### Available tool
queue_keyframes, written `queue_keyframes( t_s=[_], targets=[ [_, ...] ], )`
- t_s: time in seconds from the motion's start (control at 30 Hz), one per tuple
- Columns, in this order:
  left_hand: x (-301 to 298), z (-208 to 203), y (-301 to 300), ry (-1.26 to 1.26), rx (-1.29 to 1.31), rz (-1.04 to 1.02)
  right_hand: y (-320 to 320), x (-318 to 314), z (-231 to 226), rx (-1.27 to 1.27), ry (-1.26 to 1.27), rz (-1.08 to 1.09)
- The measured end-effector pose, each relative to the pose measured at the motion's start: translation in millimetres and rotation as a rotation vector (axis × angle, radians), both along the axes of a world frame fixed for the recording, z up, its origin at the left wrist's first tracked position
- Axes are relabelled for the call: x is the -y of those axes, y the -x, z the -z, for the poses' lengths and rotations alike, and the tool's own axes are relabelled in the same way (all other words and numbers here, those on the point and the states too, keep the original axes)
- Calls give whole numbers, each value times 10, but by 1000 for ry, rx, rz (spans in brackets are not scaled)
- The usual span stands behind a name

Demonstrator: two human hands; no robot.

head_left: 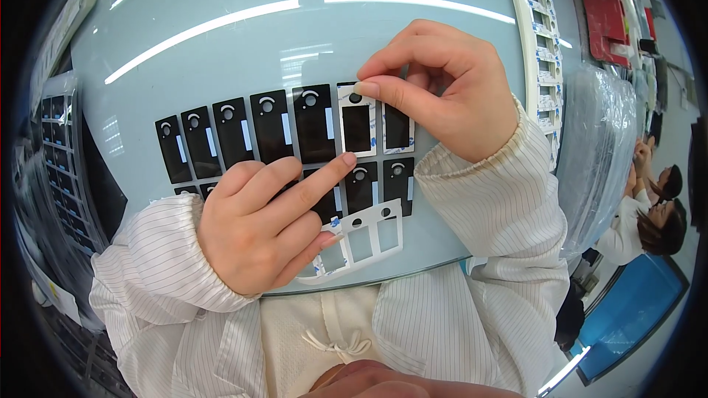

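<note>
Thin black panels with round holes lie in two rows on the glass tabletop. A white adhesive frame lies over one panel in the far row. My right hand pinches the top of that frame between thumb and index finger. My left hand has its fingers apart, with the index fingertip touching the frame's lower edge. To its right, another panel also bears a white frame, partly under my right hand. Left of my body's middle, a white strip of cut-out frames lies near my left thumb. My left hand hides some near-row panels.
A long white strip with blue marks runs along the table's right side. Beyond it lie clear plastic sheets and red items. Plastic-wrapped black pieces stand at the left. Other people sit at the far right.
</note>
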State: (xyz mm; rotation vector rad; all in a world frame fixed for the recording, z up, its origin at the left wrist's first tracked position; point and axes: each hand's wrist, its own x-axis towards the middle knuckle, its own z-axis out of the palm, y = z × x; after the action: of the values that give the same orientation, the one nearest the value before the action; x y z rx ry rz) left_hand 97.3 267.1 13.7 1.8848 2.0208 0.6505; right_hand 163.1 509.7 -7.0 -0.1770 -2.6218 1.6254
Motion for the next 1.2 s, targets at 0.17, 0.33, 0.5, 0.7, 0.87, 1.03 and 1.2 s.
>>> queue_keyframes(
  t_s=[0.17,0.33,0.5,0.7,0.87,1.03,1.2],
  targets=[
    [-7,8,12,-5,3,6,15,-1,24,-12,-37,0],
    [-9,2,10,-6,0,7,19,26,46,-61,-56,8],
    [-8,11,9,-13,-6,10,17,54,41,-103,-126,16],
    [-9,18,6,-26,-5,8,16,112,51,-172,-202,42],
    [-1,22,6,-25,-1,3,14,111,57,-188,-233,47],
    [-5,16,4,-24,3,-2,13,108,44,-181,-238,57],
    [5,14,3,-47,30,-8,-8,96,6,-124,-266,82]
  ],
)
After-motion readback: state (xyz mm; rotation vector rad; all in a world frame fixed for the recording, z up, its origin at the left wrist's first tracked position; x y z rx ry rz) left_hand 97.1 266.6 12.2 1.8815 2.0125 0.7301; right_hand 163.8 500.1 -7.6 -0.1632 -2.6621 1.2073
